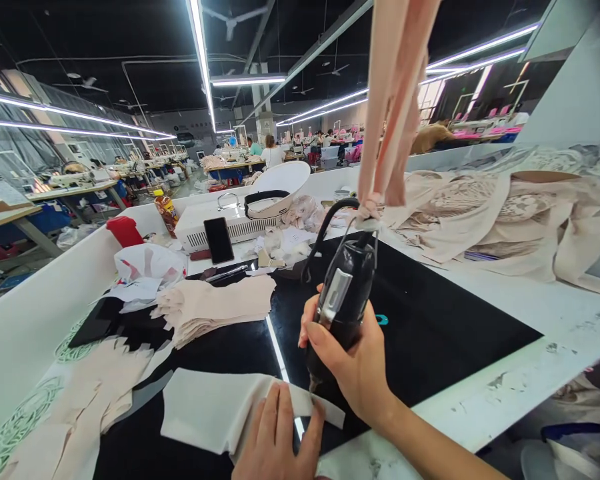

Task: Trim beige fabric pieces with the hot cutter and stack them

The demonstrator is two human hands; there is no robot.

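Observation:
My right hand [353, 363] is wrapped round a black hand-held electric tool [343, 300] that hangs by a cord from a pink fabric strip [393, 100] overhead. Its tip points down at the edge of a folded white fabric piece [215, 413]. My left hand [280, 437] lies flat on that white piece, fingers stretched out, pressing it onto the black glass work surface [430, 327]. The tool's tip sits just right of my left fingertips.
A stack of beige cut pieces [210, 307] lies behind the white piece, more beige pieces [80, 407] at the left. A phone [219, 240], white machine [220, 223], plastic bag [147, 263] and lace fabric heap [505, 213] crowd the back. People work at distant tables.

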